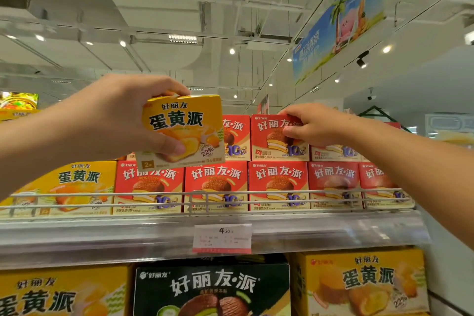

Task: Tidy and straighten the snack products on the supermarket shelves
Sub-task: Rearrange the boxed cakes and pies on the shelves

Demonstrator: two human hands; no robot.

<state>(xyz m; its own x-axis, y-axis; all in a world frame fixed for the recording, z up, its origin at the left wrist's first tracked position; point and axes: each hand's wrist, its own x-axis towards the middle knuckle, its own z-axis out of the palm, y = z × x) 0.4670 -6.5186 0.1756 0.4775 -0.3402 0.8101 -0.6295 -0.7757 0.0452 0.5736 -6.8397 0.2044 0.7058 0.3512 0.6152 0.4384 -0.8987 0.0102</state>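
Box labelled "蛋黄派", price tag "4.20"

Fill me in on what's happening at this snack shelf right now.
A person is sorting boxed snack pies on the top shelf. The left hand holds a small yellow box lifted in front of the red stack, thumb on its front and fingers over its top. The right hand grips a red box in the upper row of red boxes. More red boxes fill the row below behind the wire rail, with a larger yellow box at the left end.
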